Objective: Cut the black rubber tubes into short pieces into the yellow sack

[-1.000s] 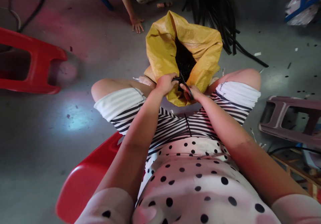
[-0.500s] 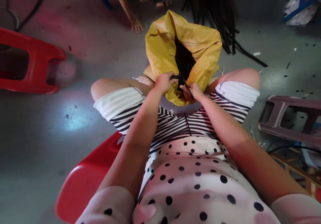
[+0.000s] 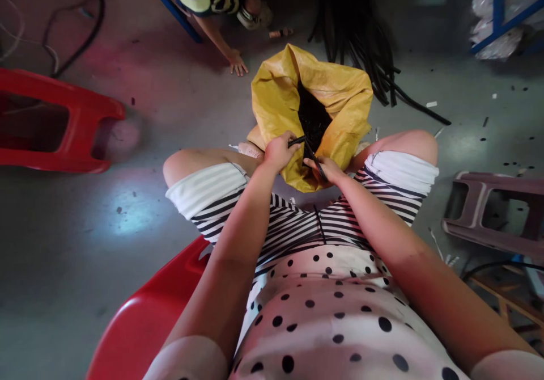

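Observation:
A yellow sack (image 3: 274, 99) stands upright between my knees, its mouth rolled outward. Small black pieces (image 3: 313, 120) lie inside it. Over the near left part of the rim, my left hand (image 3: 279, 151) is closed on a short black tube (image 3: 297, 140), whose end points right. My right hand (image 3: 330, 170) grips dark scissors (image 3: 317, 161) by the handles at the near right of the rim. Their blades point up and left, reaching the tube's end above the opening. Whether the blades touch the tube I cannot tell.
A bundle of long black tubes (image 3: 376, 57) lies on the floor beyond the sack. Another person's hand (image 3: 238, 63) rests on the floor at the far left. A red stool (image 3: 55, 161) is at left, a purplish stool (image 3: 471, 201) at right.
The whole view has shifted, so the sack and my hands appear slightly lower. More of the other person shows at the top. Both hands keep their holds on the tube and scissors.

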Demonstrator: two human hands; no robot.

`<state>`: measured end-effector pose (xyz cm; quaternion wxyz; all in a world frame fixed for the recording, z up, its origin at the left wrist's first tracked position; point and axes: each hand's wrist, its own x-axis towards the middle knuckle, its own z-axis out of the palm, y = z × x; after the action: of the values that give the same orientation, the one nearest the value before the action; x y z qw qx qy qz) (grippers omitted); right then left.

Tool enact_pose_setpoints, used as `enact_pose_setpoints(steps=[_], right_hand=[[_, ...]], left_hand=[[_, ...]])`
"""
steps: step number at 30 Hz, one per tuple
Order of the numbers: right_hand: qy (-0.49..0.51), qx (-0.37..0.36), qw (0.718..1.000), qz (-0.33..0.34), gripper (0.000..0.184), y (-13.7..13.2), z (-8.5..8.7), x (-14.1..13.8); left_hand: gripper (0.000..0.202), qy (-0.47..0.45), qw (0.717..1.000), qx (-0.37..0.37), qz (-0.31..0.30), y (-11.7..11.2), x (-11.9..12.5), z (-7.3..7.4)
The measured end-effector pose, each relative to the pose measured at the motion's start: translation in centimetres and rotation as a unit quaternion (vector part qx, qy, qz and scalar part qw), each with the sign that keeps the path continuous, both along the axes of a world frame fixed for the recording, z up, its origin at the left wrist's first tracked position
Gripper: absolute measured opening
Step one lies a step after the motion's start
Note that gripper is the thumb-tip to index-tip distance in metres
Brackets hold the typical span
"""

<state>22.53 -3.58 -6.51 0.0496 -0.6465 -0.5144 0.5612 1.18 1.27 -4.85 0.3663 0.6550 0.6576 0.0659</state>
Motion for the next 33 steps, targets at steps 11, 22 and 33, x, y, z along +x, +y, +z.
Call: enact_pose_setpoints(steps=[11,22,33], right_hand=[[-0.023,0.029,0.999,0.024,0.062,0.0,-0.2,-0.1],[-0.064,0.049,0.996,0.039,0.071,-0.1,0.2,-0.4],[-0.11,0.062,0.989,0.077,0.065,-0.1,-0.5,-0.3]], left_hand=[[0.032,-0.003,1.0,-0.01,-0.026,-0.6,0.5,0.4],[0.035,-0.03,0.999,-0.02,-0.041,-0.4,-0.1,-0.2],[0.037,-0.025,0.999,-0.022,-0.03,-0.2,-0.3,-1.1]])
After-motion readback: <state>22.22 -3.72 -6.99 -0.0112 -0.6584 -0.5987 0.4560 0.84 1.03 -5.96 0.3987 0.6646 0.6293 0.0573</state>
